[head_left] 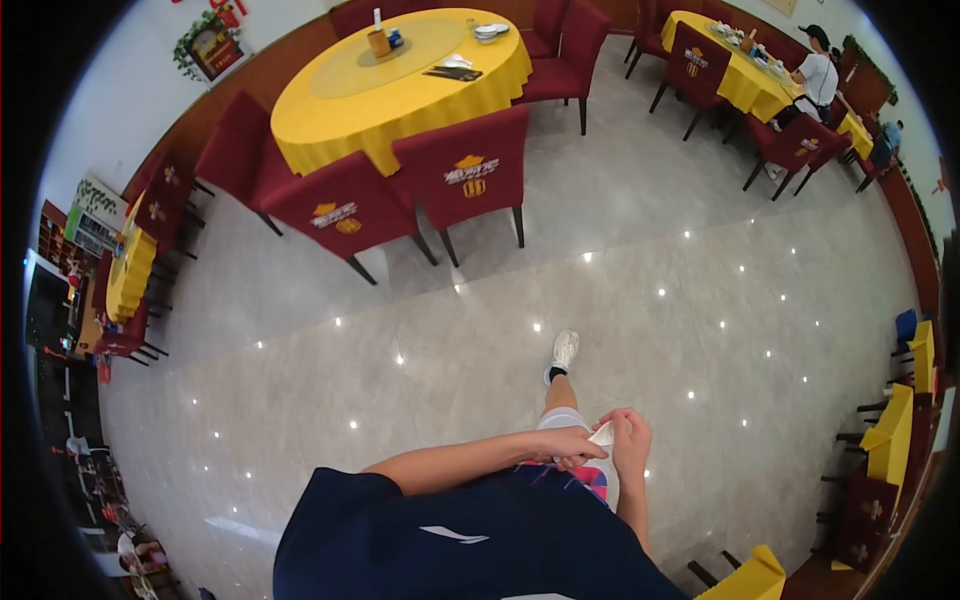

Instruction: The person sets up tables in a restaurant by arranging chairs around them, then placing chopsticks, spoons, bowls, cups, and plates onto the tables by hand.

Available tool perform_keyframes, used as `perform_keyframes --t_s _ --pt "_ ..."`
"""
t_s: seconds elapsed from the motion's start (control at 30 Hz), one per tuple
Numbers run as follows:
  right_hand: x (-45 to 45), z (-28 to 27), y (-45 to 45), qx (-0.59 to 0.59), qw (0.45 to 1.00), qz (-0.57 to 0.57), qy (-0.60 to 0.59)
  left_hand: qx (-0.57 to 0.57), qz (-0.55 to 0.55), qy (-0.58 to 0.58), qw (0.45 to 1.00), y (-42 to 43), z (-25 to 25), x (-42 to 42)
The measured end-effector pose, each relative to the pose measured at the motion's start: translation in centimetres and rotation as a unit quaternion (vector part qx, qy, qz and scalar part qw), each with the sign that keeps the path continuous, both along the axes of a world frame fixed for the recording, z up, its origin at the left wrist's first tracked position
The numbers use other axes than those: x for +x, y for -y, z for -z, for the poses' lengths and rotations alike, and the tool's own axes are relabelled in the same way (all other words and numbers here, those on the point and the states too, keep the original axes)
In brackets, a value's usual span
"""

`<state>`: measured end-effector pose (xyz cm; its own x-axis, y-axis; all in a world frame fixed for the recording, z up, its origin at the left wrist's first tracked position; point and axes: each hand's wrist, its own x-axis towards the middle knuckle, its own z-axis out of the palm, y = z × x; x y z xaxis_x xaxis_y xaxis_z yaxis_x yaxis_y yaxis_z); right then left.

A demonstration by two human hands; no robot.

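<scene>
In front of my waist, my left hand point(570, 446) and my right hand point(629, 436) come together. Between them is a small white piece point(602, 435) that looks like folded paper or tissue; its exact kind is too small to tell. The fingers of both hands are closed on it, the left from below and the right from its side. Just under the hands shows a pink and blue patterned patch point(594, 480) by my white shorts; whether it belongs to the shorts I cannot tell.
Ahead stands a round table with a yellow cloth point(420, 110), ringed by dark red chairs point(470, 170). A person point(820, 78) sits at another yellow table point(740, 85) at the upper right. More yellow-covered tables point(130, 270) line the left. Shiny grey tiles point(480, 340) cover the floor.
</scene>
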<state>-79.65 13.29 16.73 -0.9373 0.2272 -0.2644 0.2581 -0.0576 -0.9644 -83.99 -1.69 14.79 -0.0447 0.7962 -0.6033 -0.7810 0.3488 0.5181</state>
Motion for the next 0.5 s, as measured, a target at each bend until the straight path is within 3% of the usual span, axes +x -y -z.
perform_keyframes --t_s 0.17,0.23,0.37,0.47,0.5 --pt "-18.3 4.0 -5.2 -0.009 0.999 -0.024 -0.029 0.017 -0.03 0.044 0.998 -4.7 0.6 -17.1" --pt "-26.1 2.1 -6.2 -0.072 0.996 -0.04 -0.021 0.027 -0.078 0.052 0.995 -6.2 -0.5 -24.2" --pt "-41.4 -4.0 -7.0 -0.053 0.995 -0.08 -0.029 0.036 -0.205 0.096 0.973 -7.9 -4.9 -37.3" --pt "-52.3 -4.7 -8.7 0.01 0.979 -0.197 -0.04 0.041 -0.247 0.062 0.966 -8.6 -3.5 -45.8" --pt "-55.7 -4.8 -9.3 0.12 0.959 -0.255 -0.036 0.034 -0.254 0.059 0.965 -8.6 -2.7 -48.8"
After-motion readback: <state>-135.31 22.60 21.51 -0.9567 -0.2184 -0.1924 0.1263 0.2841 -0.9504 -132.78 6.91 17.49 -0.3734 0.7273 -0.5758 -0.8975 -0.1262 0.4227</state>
